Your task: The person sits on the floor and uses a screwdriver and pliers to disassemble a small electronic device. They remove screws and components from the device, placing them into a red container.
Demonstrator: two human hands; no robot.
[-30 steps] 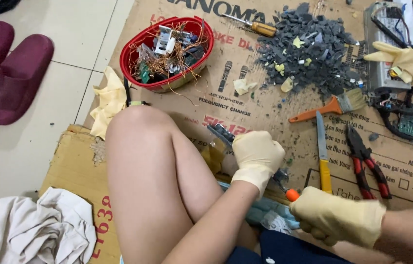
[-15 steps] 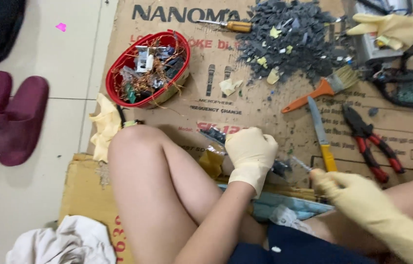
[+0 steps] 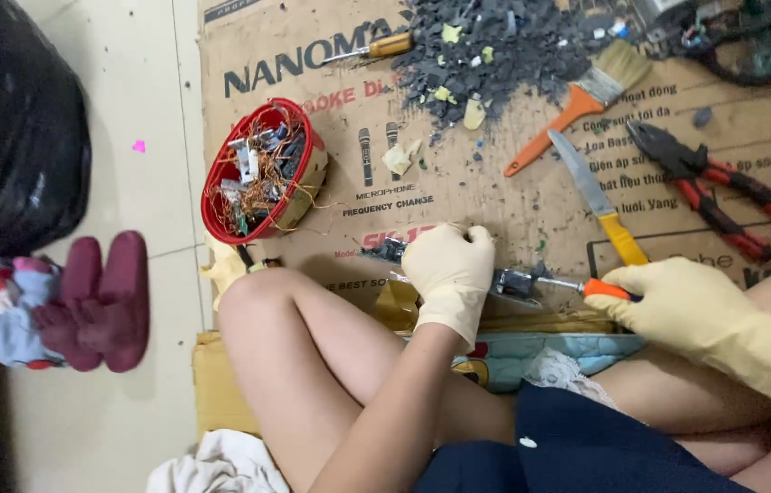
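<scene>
Head view, from left to right: a black bag (image 3: 11,128) fills the upper left corner, and below it a pair of dark red slippers (image 3: 98,301) lies on the pale tiled floor (image 3: 144,82). A red bowl (image 3: 258,173) full of copper wire and small parts sits on the left part of the cardboard sheet (image 3: 495,196), just above the person's bent knee. Near the middle, the left hand (image 3: 449,274), in a cream rubber glove, presses down on a small dark electronic part (image 3: 509,281) lying on the cardboard, its fingers curled over the part's left end. Above it, a heap of grey plastic fragments (image 3: 495,55) lies beside a wooden-handled screwdriver (image 3: 372,47). Further right lie an orange-handled paintbrush (image 3: 577,105), a knife with a yellow handle (image 3: 600,201) and red-handled pliers (image 3: 718,187), all apart from one another. At the right edge, the right hand (image 3: 691,301), also gloved, is closed around an orange-handled screwdriver (image 3: 600,288), whose metal shaft meets the right end of the dark part. A tangle of cables and a green board (image 3: 769,46) sits in the top right corner.
</scene>
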